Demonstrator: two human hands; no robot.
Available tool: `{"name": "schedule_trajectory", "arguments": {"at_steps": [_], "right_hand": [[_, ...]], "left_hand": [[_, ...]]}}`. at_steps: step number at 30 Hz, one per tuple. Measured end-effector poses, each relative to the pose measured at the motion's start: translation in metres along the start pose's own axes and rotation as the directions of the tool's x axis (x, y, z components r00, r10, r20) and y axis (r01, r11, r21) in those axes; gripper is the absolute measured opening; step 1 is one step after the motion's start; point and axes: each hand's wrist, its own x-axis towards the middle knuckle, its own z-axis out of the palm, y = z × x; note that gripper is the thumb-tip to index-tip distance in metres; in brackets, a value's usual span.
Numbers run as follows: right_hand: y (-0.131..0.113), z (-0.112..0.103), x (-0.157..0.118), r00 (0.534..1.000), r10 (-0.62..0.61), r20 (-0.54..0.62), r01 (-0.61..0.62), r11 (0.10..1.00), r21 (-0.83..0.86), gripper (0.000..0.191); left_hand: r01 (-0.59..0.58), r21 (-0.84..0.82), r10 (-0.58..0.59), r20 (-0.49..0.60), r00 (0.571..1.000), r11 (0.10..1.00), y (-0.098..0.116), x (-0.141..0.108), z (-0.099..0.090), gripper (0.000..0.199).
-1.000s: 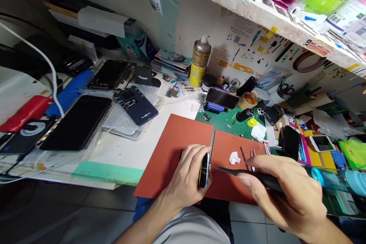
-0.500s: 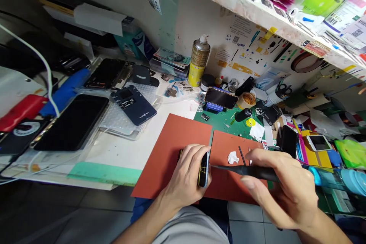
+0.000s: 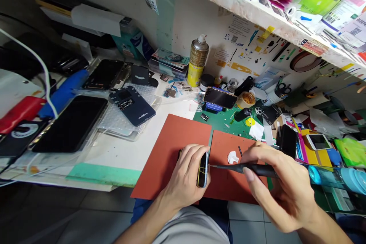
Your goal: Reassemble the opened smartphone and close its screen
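Observation:
A phone (image 3: 203, 170) stands on its edge above the red-brown mats, with my left hand (image 3: 187, 177) wrapped round it. The fingers cover most of its body. My right hand (image 3: 281, 185) grips a black screwdriver (image 3: 259, 169) between thumb and fingers. The thin shaft points left, and its tip is at the phone's edge; whether they touch is too small to tell. On the right mat (image 3: 223, 145), a crumpled white tissue (image 3: 233, 157) lies beside a small dark tool (image 3: 240, 151), partly behind my right hand.
A phone on a blue stand (image 3: 214, 106) and a spray can (image 3: 198, 61) stand at the back. Phones and a dark blue device (image 3: 137, 110) lie to the left. A blue bottle (image 3: 337, 178) is at the right. A cluttered shelf (image 3: 257, 5) overhangs the bench.
My right thumb and fingers have closed in around the screwdriver's handle, a little further left. The phone and my left hand have hardly moved.

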Motion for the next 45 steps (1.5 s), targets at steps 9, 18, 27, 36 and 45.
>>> {"name": "schedule_trajectory", "arguments": {"at_steps": [9, 18, 27, 36, 45], "right_hand": [[0.0014, -0.0006, -0.0027, 1.0, -0.029, 0.004, 0.029, 0.998, -0.063, 0.024], [0.0005, 0.0014, -0.0039, 1.0, -0.023, -0.003, 0.023, 0.999, -0.042, 0.018], [0.0012, 0.0019, -0.0037, 1.0, -0.031, 0.002, 0.031, 0.999, -0.023, 0.02], [0.002, 0.0016, -0.0058, 1.0, -0.03, 0.005, 0.03, 1.0, -0.005, 0.023], [0.0028, 0.0021, -0.0066, 1.0, -0.02, 0.007, 0.02, 0.999, 0.032, 0.025]], "left_hand": [[-0.004, -0.006, 0.004, -0.003, 1.0, 1.0, -0.001, 0.0, -0.0009, 0.055], [0.003, -0.012, -0.003, 0.009, 1.0, 1.0, -0.0006, 0.0003, 0.0, 0.056], [0.004, 0.0, -0.004, 0.005, 1.0, 1.0, -0.0004, 0.0016, -0.001, 0.055], [0.004, -0.002, -0.004, 0.009, 1.0, 1.0, 0.0001, 0.0003, -0.0007, 0.054], [0.001, 0.005, -0.001, -0.001, 1.0, 1.0, 0.001, 0.003, -0.0015, 0.055]]}}
